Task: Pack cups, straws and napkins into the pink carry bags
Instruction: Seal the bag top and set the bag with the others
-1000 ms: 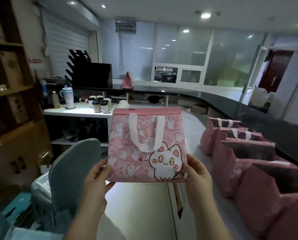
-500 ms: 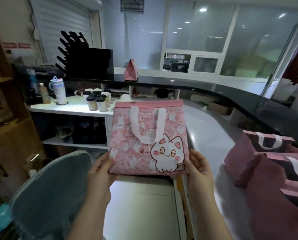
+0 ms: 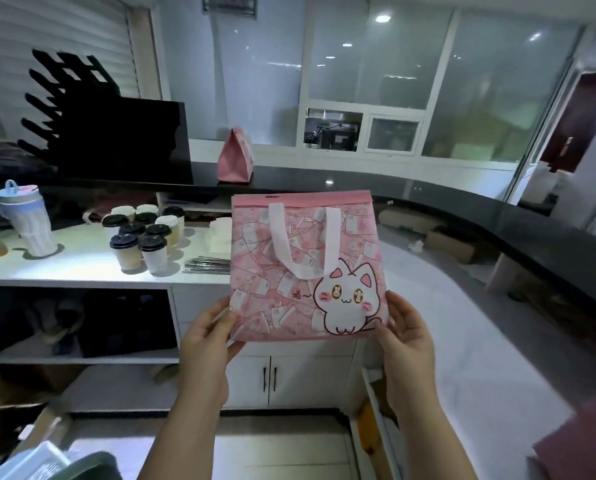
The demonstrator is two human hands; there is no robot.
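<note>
Bare forearms lead to the left hand [image 3: 206, 337] and right hand [image 3: 407, 337], the left thumbnail long.

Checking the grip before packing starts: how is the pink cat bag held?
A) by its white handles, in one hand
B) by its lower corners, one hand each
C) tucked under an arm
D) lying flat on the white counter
B: the left hand and the right hand each grip a lower corner of the pink cat bag, upright in the air, white handles hanging untouched.

Cups [image 3: 144, 237] on counter [image 3: 64, 265], left of held bag [image 3: 303, 268].
</note>
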